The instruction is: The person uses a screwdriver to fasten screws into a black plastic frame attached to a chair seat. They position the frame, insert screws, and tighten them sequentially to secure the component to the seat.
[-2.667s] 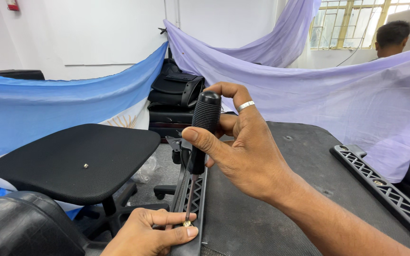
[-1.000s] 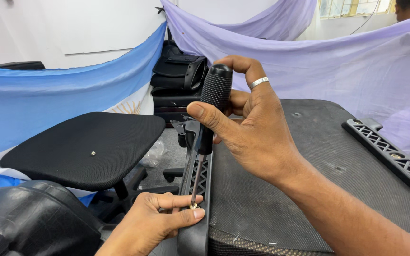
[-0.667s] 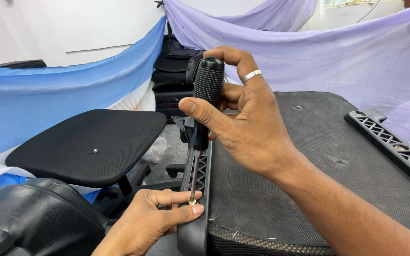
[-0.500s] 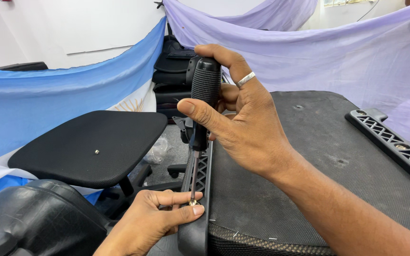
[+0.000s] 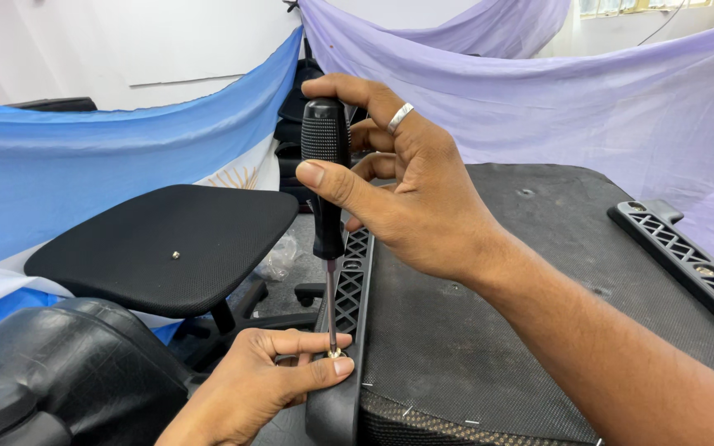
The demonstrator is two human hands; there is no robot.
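- The right hand [image 5: 419,194] is wrapped around the black ribbed handle of a screwdriver [image 5: 326,177], thumb pressed across the front, a ring on one finger.
- The screwdriver stands nearly upright, its thin shaft running down to a small screw [image 5: 334,353] set in the black plastic armrest frame [image 5: 349,330].
- The left hand [image 5: 262,388] pinches thumb and forefinger together around the screw, right at the tool's tip, resting against the frame's lower end.
- Compared with half a second ago, the handle sits a touch straighter and the right hand's fingers have shifted round it; the left hand's pinch has not moved.
- The frame edges a dark mesh chair panel [image 5: 539,314] lying flat under the right forearm; a second latticed frame [image 5: 687,260] runs along its far right side.
- To the left stands a black seat pad [image 5: 167,244] with a small bolt in its middle, and a shiny black cushion [image 5: 51,372] sits nearer.
- Blue cloth [image 5: 109,165] and lilac cloth [image 5: 580,91] hang behind.
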